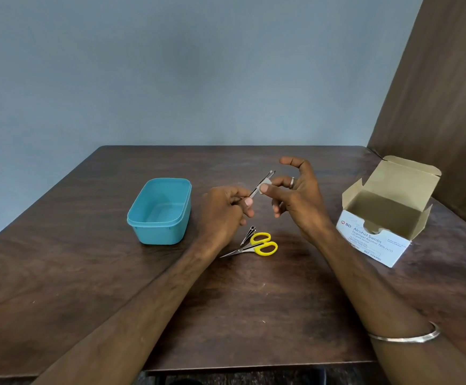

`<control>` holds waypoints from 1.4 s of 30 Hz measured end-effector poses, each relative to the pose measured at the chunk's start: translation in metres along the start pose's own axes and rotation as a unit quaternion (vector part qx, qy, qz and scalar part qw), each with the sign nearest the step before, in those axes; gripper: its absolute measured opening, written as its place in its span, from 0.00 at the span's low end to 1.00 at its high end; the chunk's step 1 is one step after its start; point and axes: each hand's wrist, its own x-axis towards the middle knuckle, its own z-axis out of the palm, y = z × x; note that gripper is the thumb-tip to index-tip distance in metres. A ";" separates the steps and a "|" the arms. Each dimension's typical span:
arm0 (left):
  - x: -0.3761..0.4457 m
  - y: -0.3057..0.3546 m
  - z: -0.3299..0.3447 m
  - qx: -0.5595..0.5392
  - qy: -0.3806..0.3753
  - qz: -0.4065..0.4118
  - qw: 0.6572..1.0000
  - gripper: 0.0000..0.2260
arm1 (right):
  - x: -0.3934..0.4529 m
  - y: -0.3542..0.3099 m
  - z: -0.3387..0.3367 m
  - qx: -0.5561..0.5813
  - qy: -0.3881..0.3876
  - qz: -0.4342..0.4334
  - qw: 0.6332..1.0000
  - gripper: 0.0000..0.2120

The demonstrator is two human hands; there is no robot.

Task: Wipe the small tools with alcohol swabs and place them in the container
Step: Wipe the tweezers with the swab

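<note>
The left hand (225,209) is curled around the near end of a slim metal tool (262,182), its thumb and fingers pinching the handle so that the tool points up and away toward the far edge of the surface (87,287). The right hand (295,195) meets it just beside: its thumb and one finger pinch a small white swab (265,181) against the middle of the tool, while the other fingers are spread and lifted, the index finger arched above. A ring (292,182) sits on one finger of that hand, and a thin metal bangle (409,336) circles the right forearm near the front edge. Both hands are held above the middle of the surface.

Just under the hands, a little nearer the front edge, lie a pair of scissors (254,247) with yellow handles, the blades closed and pointing toward the left edge. A small metal tool (248,234) lies touching or just beside the scissors' far handle; what it is cannot be told.

To the left of the hands stands an open blue container (159,211), nothing visible inside it. Toward the right edge stands a white box (379,240) of alcohol swabs, its cardboard lid flaps folded open.
</note>
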 end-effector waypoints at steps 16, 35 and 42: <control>0.003 -0.001 0.002 -0.030 -0.005 0.000 1.000 0.06 | 0.001 -0.001 0.001 0.005 -0.006 -0.005 1.000 0.32; 0.001 -0.001 -0.001 -0.010 0.008 0.008 1.000 0.06 | -0.003 0.000 0.005 -0.012 -0.043 0.003 0.999 0.34; 0.002 0.000 0.001 -0.022 0.006 0.004 1.000 0.07 | 0.002 -0.001 -0.002 0.004 -0.006 -0.004 1.000 0.32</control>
